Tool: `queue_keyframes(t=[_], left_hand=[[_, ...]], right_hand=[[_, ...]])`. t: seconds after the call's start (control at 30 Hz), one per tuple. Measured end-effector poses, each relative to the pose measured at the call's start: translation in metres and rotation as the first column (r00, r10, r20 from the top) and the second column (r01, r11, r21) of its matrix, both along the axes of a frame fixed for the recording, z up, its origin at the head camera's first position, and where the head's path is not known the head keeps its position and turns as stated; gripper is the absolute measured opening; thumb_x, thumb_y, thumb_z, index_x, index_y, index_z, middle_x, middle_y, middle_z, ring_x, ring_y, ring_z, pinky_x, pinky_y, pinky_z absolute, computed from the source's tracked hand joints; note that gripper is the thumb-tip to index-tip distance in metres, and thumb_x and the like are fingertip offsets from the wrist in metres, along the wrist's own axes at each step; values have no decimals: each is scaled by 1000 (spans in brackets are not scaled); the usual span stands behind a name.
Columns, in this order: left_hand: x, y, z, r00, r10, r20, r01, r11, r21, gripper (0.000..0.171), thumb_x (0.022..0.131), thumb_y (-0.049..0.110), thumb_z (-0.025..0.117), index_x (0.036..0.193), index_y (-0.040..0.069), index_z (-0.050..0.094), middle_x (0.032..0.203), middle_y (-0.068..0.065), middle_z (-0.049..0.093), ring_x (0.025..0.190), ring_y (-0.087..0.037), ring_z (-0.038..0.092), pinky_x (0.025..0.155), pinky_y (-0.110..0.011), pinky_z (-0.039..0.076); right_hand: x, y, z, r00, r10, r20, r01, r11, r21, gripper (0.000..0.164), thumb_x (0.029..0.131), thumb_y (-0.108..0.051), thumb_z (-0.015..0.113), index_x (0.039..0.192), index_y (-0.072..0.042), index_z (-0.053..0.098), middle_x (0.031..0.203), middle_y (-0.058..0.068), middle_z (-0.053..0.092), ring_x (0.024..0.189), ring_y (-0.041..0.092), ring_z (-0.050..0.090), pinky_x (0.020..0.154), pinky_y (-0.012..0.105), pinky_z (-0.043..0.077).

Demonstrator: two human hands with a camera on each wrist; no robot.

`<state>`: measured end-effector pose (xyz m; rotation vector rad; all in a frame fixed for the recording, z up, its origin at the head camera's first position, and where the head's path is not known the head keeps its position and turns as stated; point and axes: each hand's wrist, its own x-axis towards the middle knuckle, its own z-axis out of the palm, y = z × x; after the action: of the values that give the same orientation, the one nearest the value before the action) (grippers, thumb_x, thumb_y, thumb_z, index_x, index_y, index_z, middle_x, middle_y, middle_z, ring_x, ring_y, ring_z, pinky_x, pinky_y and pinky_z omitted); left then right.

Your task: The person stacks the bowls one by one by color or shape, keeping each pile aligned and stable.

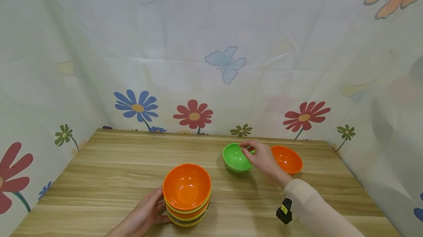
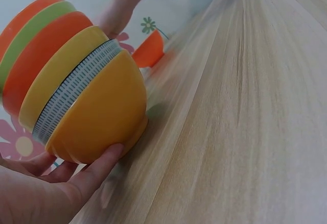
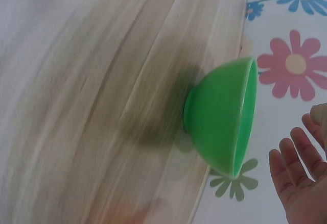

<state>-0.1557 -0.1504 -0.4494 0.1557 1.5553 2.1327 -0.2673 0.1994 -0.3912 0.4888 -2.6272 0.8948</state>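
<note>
A stack of nested bowls (image 1: 187,189) stands on the table, with an orange bowl on top. Below it in the left wrist view come a green rim, another orange bowl, a yellow one, a patterned white one (image 2: 76,89) and a yellow-orange bottom bowl (image 2: 104,117). My left hand (image 1: 148,209) holds the stack low on its left side, thumb and fingers around the bottom bowl. Over the right rim of a single green bowl (image 1: 236,159) hovers my right hand (image 1: 262,158). Its fingers (image 3: 294,163) are loosely bent, apart from the bowl in the right wrist view, and hold nothing.
Right of the green bowl, partly behind my right hand, another orange bowl (image 1: 289,160) sits on the wooden table (image 1: 115,163). A flower-patterned white cloth (image 1: 165,64) hangs behind and at both sides. A black device is on my right wrist.
</note>
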Motion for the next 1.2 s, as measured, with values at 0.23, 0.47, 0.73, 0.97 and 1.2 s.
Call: queue_keyframes(t=[0.23, 0.47, 0.73, 0.97, 1.2], left_hand=[[0, 0, 1, 1000, 3, 5, -3, 1000, -5, 68, 98, 45, 35, 144, -1, 18, 148, -16, 26, 120, -13, 46, 90, -55, 44], [1, 0, 1, 1000, -8, -3, 8, 1000, 1, 66, 98, 44, 34, 144, -1, 18, 149, -16, 25, 122, -14, 44, 91, -56, 43], [0, 1, 2, 1000, -1, 7, 1, 1000, -4, 68, 98, 45, 34, 145, -1, 17, 149, -17, 24, 123, -15, 43, 90, -55, 44], [0, 2, 3, 1000, 4, 10, -4, 1000, -9, 68, 97, 46, 35, 145, 0, 17, 150, -19, 20, 125, -18, 41, 90, -55, 44], [-1, 2, 3, 1000, 8, 13, -8, 1000, -10, 68, 97, 46, 36, 144, 0, 20, 150, -19, 20, 125, -19, 40, 90, -56, 44]], right_hand=[[-10, 13, 1, 998, -61, 29, 58, 995, 76, 18, 87, -13, 62, 102, -7, 67, 97, 9, 62, 89, 24, 60, 75, 38, 53], [-14, 18, 5, 992, -112, 54, 98, 972, 212, 21, 87, -14, 61, 107, -6, 66, 101, 12, 60, 90, 28, 61, 77, 41, 53], [-17, 17, 8, 972, -188, 143, 147, 955, 257, 28, 87, -13, 61, 112, -1, 62, 108, 19, 60, 93, 31, 60, 78, 42, 53], [-19, 17, 7, 954, -226, 196, 173, 951, 256, 31, 87, -12, 60, 113, 5, 60, 103, 23, 64, 77, 27, 64, 67, 36, 55], [-17, 16, -1, 924, -213, 319, 173, 973, 151, 33, 88, -9, 55, 116, 8, 57, 95, 22, 65, 53, 17, 62, 48, 24, 50]])
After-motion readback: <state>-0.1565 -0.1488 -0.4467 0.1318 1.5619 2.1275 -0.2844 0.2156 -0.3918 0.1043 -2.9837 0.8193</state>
